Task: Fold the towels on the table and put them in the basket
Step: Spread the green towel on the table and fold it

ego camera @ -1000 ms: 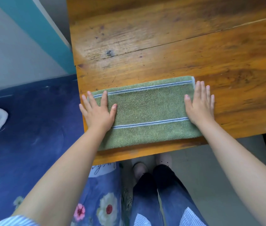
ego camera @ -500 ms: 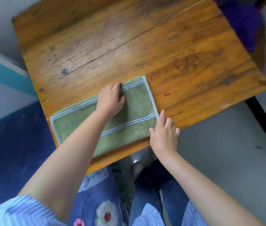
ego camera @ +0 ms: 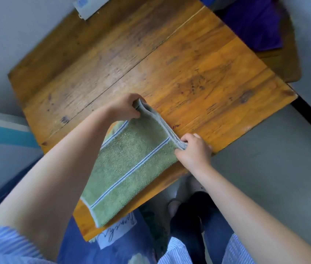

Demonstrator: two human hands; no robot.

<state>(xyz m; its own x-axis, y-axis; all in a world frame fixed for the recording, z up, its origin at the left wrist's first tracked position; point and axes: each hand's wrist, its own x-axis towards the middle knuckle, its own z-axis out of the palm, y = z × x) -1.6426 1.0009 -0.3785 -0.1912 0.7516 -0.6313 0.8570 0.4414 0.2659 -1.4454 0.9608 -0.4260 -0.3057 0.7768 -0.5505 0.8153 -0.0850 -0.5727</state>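
Observation:
A green towel (ego camera: 131, 164) with pale blue stripes lies folded lengthwise along the near edge of the wooden table (ego camera: 198, 73). My left hand (ego camera: 126, 107) pinches the far corner of its right end. My right hand (ego camera: 192, 151) pinches the near corner of the same end. That end is lifted off the wood, while the towel's left end rests flat near the table's near-left corner. No basket shows in the frame.
A purple cloth (ego camera: 253, 21) lies on a wooden stool (ego camera: 288, 61) past the table's far right corner. A white power strip (ego camera: 92, 4) sits at the table's far edge against the wall. Blue floral fabric (ego camera: 112, 244) hangs below the near edge, by my legs.
My view has swung right and tilted. Both hands went from pressing flat on the towel to gripping the corners of its right end, which is now raised off the table.

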